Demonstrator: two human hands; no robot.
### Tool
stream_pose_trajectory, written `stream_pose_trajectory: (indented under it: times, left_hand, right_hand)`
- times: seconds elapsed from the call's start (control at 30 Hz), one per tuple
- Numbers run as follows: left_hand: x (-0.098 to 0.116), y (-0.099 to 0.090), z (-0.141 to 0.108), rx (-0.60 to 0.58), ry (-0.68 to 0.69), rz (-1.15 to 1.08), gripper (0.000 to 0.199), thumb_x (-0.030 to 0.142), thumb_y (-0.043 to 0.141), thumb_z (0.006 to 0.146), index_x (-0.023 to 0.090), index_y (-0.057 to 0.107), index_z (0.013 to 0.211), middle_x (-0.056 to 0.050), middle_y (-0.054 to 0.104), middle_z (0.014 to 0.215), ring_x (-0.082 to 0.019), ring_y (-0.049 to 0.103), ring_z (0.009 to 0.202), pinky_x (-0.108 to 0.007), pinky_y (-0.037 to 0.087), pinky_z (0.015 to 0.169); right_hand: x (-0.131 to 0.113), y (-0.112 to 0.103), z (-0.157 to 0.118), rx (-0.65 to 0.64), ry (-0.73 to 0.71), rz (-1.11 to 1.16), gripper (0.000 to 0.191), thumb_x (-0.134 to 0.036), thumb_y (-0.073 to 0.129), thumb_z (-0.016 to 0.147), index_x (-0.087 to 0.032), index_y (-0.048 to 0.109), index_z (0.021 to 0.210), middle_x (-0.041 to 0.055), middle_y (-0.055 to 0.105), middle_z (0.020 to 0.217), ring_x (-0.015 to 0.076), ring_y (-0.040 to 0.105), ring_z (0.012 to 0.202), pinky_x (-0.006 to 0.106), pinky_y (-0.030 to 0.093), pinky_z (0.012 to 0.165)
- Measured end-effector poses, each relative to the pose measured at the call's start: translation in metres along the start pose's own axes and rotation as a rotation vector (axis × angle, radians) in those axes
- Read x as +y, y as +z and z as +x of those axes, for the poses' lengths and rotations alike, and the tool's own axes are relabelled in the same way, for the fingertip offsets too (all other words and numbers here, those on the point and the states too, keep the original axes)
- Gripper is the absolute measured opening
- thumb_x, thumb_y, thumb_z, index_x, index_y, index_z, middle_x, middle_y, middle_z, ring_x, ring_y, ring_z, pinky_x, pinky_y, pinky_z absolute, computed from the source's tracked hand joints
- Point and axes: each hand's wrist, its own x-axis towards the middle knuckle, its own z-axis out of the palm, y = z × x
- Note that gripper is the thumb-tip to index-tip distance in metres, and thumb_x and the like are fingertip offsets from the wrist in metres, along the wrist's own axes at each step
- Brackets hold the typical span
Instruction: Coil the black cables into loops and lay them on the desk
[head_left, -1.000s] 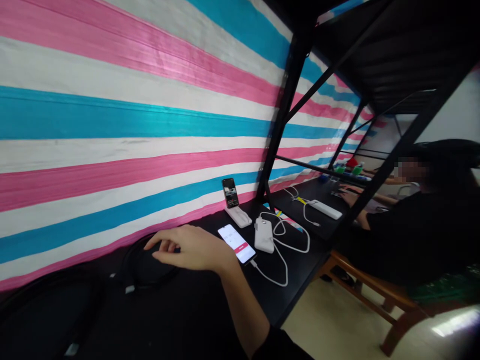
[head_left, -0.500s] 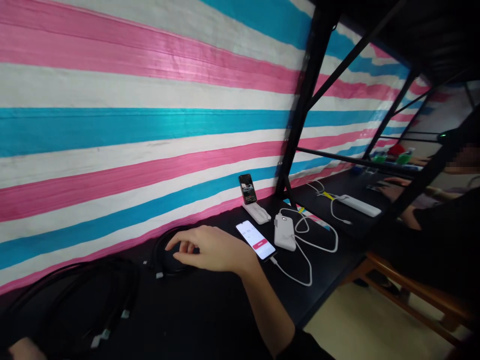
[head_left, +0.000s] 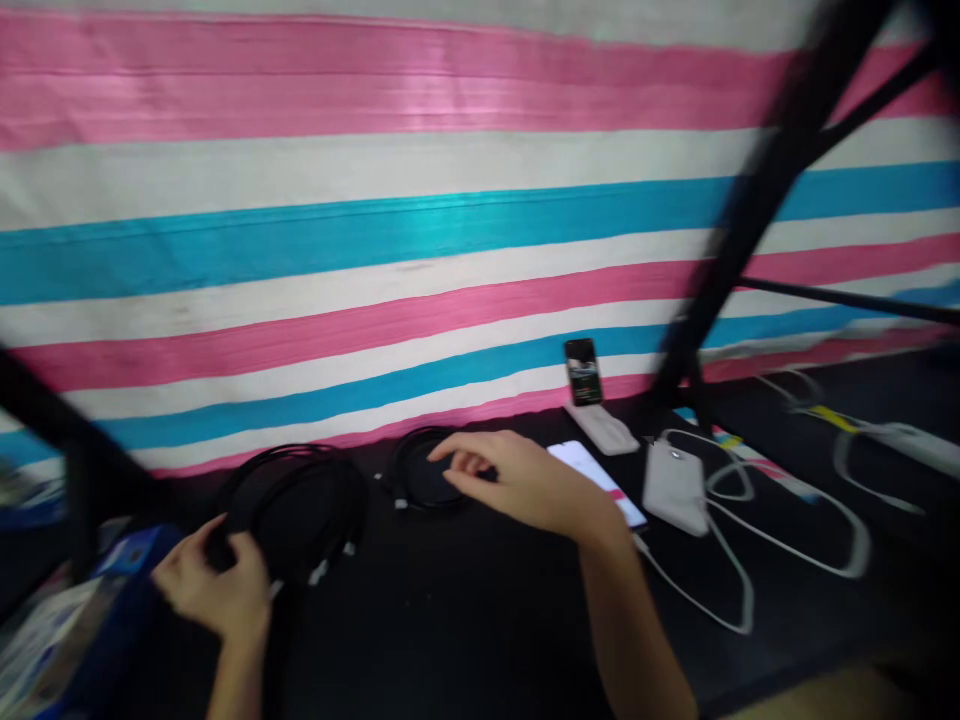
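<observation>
Head view: left hand empty, thumb parted from fingers, beside the big coil on the table; right hand half-curled, thumb apart, over the small coil, touch unclear. Snagging one loop might spill either coil; a wrist swing might shove the flat phone.

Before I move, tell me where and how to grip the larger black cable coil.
Grip the larger black cable coil by its right side, probably from above: its turns bunch together there, it lies flat on the desk, and its open middle should leave room to close around them.
</observation>
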Motion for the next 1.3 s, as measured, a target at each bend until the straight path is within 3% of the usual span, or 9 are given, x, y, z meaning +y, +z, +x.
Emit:
stream_pose_trajectory:
  times: [0.1, 0.27, 0.37, 0.47, 0.57, 0.67, 0.77, 1.13, 1.3]
  left_hand:
    - [0.003, 0.0, 0.0, -0.106, -0.032, 0.225, 0.039, 0.021, 0.052, 0.073, 0.012, 0.058, 0.11, -0.015, 0.054, 0.105, -0.034, 0.047, 0.103, -0.051, 0.039, 0.086]
    - [-0.015, 0.01, -0.004, -0.191, -0.073, 0.347, 0.032, 0.021, 0.059, 0.07, 0.017, 0.062, 0.102, -0.012, 0.058, 0.102, -0.031, 0.054, 0.09, -0.045, 0.046, 0.072]
    - [-0.019, 0.011, -0.007, -0.213, -0.052, 0.373, 0.032, 0.018, 0.06, 0.069, 0.019, 0.062, 0.101, -0.009, 0.059, 0.101, -0.028, 0.055, 0.091, -0.042, 0.046, 0.074]
    - [-0.012, 0.004, -0.001, -0.143, -0.013, 0.397, 0.031, 0.019, 0.052, 0.077, 0.019, 0.059, 0.108, -0.009, 0.056, 0.113, -0.025, 0.049, 0.109, -0.039, 0.041, 0.089]
    - [-0.007, -0.012, 0.013, 0.0, 0.0, 0.458, 0.041, 0.02, 0.043, 0.084, 0.014, 0.047, 0.124, -0.011, 0.037, 0.137, -0.024, 0.022, 0.131, -0.041, 0.022, 0.106]
    - [-0.014, -0.033, 0.025, 0.139, -0.068, 0.544, 0.052, 0.023, 0.043, 0.084, 0.007, 0.035, 0.132, -0.017, 0.025, 0.142, -0.031, 0.01, 0.134, -0.048, 0.014, 0.107]
    - [-0.028, -0.05, 0.03, 0.176, -0.122, 0.622, 0.051, 0.027, 0.044, 0.084, 0.003, 0.038, 0.129, -0.024, 0.036, 0.132, -0.037, 0.023, 0.127, -0.053, 0.021, 0.101]
    - [-0.042, -0.085, 0.048, -0.138, 0.074, 0.864, 0.036, 0.021, 0.042, 0.083, 0.008, 0.054, 0.114, -0.02, 0.052, 0.095, -0.034, 0.049, 0.09, -0.043, 0.036, 0.077]
    - [-0.049, -0.094, 0.048, -0.136, 0.132, 0.838, 0.037, 0.026, 0.044, 0.083, 0.013, 0.051, 0.117, -0.014, 0.051, 0.099, -0.029, 0.049, 0.088, -0.039, 0.035, 0.076]
  right_hand:
    - [0.007, 0.001, 0.004, 0.007, 0.06, -0.005, 0.023, -0.028, 0.05, 0.084, -0.027, 0.06, 0.105, 0.0005, 0.066, 0.087, 0.0155, 0.062, 0.077, 0.026, 0.047, 0.069]
    - [0.017, 0.01, 0.015, -0.073, 0.132, -0.061, 0.029, -0.039, 0.049, 0.084, -0.03, 0.057, 0.111, 0.0006, 0.067, 0.09, 0.0177, 0.063, 0.081, 0.028, 0.049, 0.071]
    - [0.015, 0.017, 0.019, -0.111, 0.143, -0.094, 0.032, -0.043, 0.048, 0.083, -0.031, 0.056, 0.112, 0.0009, 0.067, 0.092, 0.019, 0.063, 0.083, 0.028, 0.05, 0.07]
    - [0.011, 0.021, 0.02, -0.126, 0.158, -0.126, 0.033, -0.045, 0.048, 0.081, -0.032, 0.057, 0.11, 0.001, 0.067, 0.092, 0.0205, 0.063, 0.083, 0.029, 0.05, 0.069]
    - [0.01, 0.024, 0.02, -0.124, 0.163, -0.13, 0.033, -0.047, 0.048, 0.08, -0.032, 0.058, 0.108, 0.0016, 0.067, 0.092, 0.0217, 0.063, 0.083, 0.03, 0.051, 0.07]
    - [0.014, 0.024, 0.02, -0.118, 0.166, -0.109, 0.036, -0.05, 0.048, 0.078, -0.031, 0.058, 0.107, 0.0028, 0.067, 0.095, 0.0222, 0.063, 0.085, 0.03, 0.051, 0.071]
    - [0.019, 0.023, 0.02, -0.12, 0.159, -0.097, 0.039, -0.053, 0.048, 0.078, -0.03, 0.058, 0.108, 0.0036, 0.067, 0.096, 0.0223, 0.063, 0.086, 0.029, 0.051, 0.072]
    - [0.012, 0.021, 0.019, -0.101, 0.116, -0.136, 0.035, -0.045, 0.047, 0.081, -0.031, 0.059, 0.11, 0.002, 0.068, 0.092, 0.0206, 0.064, 0.083, 0.026, 0.051, 0.067]
    - [0.004, 0.02, 0.018, -0.118, 0.127, -0.122, 0.035, -0.046, 0.045, 0.082, -0.03, 0.06, 0.11, 0.003, 0.068, 0.094, 0.0217, 0.064, 0.085, 0.028, 0.051, 0.071]
